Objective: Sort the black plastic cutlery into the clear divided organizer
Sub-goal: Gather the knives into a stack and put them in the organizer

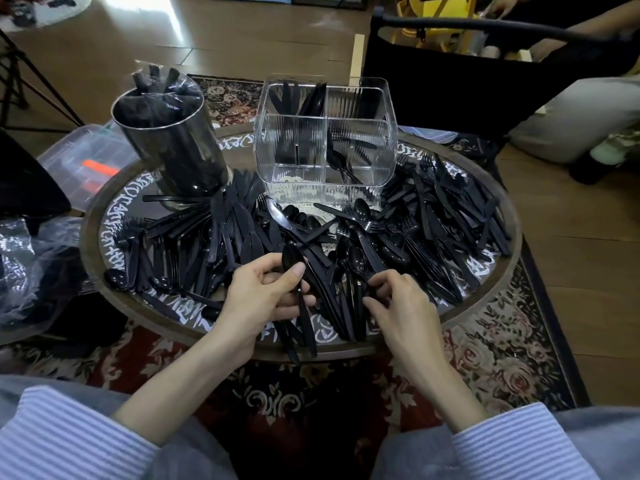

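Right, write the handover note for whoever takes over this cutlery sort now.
Left hand: grips a black spoon over the near side of the round tray.
Right hand: fingers curled into the pile's near edge, pinching cutlery there; which piece is unclear.
Clear organizer: at the tray's far side, a few pieces in the back compartments and the front right one; the front left looks empty.
Dark cylinder holder: far left, holds wrapped cutlery.
Done: only a small start.
Left: most of the loose cutlery pile on the tray remains to be sorted.
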